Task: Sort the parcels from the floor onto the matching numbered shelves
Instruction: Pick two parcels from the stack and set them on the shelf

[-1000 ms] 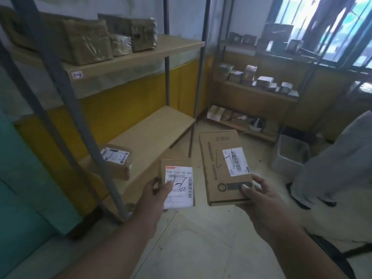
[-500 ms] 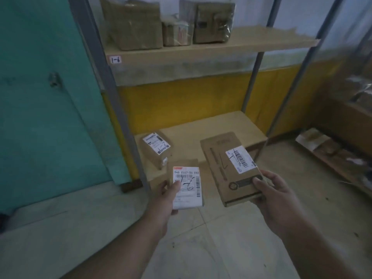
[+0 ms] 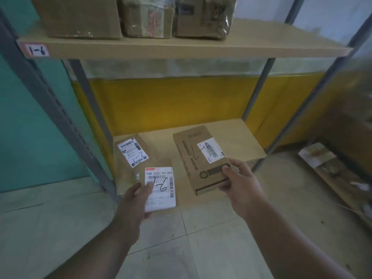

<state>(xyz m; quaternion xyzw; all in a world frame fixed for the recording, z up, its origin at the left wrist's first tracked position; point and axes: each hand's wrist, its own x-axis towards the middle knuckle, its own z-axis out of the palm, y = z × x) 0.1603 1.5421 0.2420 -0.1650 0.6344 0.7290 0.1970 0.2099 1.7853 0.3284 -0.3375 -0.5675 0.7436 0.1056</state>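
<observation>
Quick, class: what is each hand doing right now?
Left hand: closed on the small white-labelled parcel.
Right hand: closed on the flat cardboard box.

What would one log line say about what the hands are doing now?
left hand: holds small parcel | right hand: holds flat box | facing: lower shelf | shelf tag: 1-6

Upper shelf (image 3: pixel 201 48) at twelve o'clock, carrying three parcels (image 3: pixel 145 17) side by side along its left half; tag (image 3: pixel 37 50) at its left front edge. Lower shelf (image 3: pixel 231 133) beneath it. On that lower shelf, at ten o'clock, a lying parcel (image 3: pixel 132 152). In front of it, small parcel (image 3: pixel 160 189) in the left hand (image 3: pixel 136 200). At one o'clock, flat box (image 3: pixel 201 158) in the right hand (image 3: pixel 237 180), over the lower shelf's front. Further shelving (image 3: pixel 330 166) low at three o'clock.
</observation>
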